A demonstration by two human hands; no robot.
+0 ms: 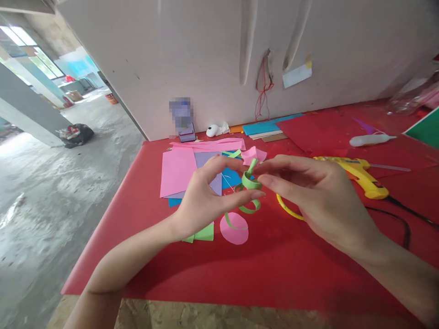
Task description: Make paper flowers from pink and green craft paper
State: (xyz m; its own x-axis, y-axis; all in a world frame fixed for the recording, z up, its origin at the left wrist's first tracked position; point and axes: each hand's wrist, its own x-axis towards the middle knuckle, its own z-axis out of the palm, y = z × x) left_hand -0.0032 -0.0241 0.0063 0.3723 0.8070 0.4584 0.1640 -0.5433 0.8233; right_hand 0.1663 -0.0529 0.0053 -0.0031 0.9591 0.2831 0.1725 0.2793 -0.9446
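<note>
A light green paper strip (252,183) is wound in loose coils in front of me, with a short green stem-like end pointing up. My right hand (308,192) pinches the coil from the right with thumb and forefinger. On the other side, the thumb and fingers of my left hand (206,192) close around the same coil. The strip's tail hangs down over a pink paper circle (234,230) on the table. Just behind the fingertips is a crumpled pink paper piece (254,155), perhaps a flower; whether it touches the strip I cannot tell.
The table has a red cover (219,278). Pink paper sheets (176,176) and green paper pieces (205,232) lie left. A yellow glue gun (368,178) and a yellow ring (288,210) lie right. A phone (185,121) leans on the back panel (206,55) beside a white object (213,131).
</note>
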